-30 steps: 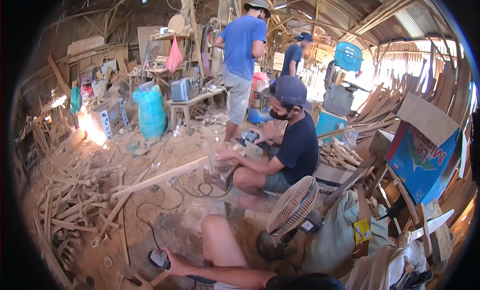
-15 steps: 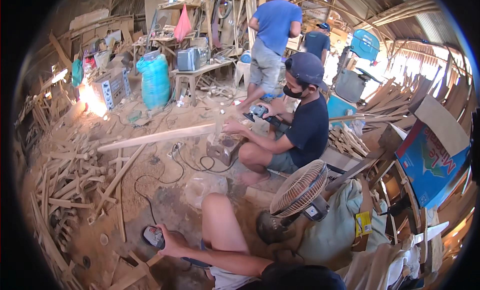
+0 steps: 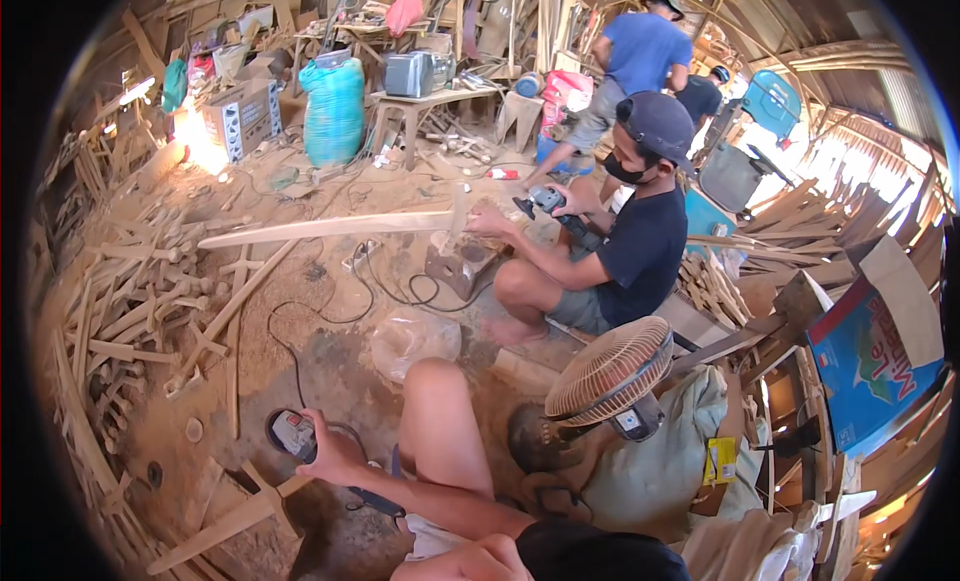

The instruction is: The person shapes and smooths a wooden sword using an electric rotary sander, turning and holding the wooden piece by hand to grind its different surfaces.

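My right hand (image 3: 338, 455) is wrapped round an angle grinder (image 3: 297, 433) low over the floor at the left, its dark disc outward and its body partly hidden under my fingers. A raw wooden sword (image 3: 225, 526) with a cross guard lies just below, its hilt end close to my hand. My bare knee (image 3: 435, 386) is raised beside my forearm. Some bare skin shows at the lower edge; I cannot tell it for a hand, and my left hand is not seen. Opposite me, a seated co-worker (image 3: 640, 251) holds a long wooden sword (image 3: 340, 228) and another angle grinder (image 3: 547, 198).
A standing fan (image 3: 615, 371) and a pale sack (image 3: 650, 461) are at my right. Wooden pieces (image 3: 135, 331) are heaped at left. Cords (image 3: 370, 291) trail over the dusty floor near a clear plastic bag (image 3: 415, 343). A bench (image 3: 430, 106) and two people stand farther back.
The whole view has shifted, so the floor appears higher. My right hand still grips the angle grinder, which has moved slightly left. The co-worker's wooden sword now shows at a slightly flatter angle.
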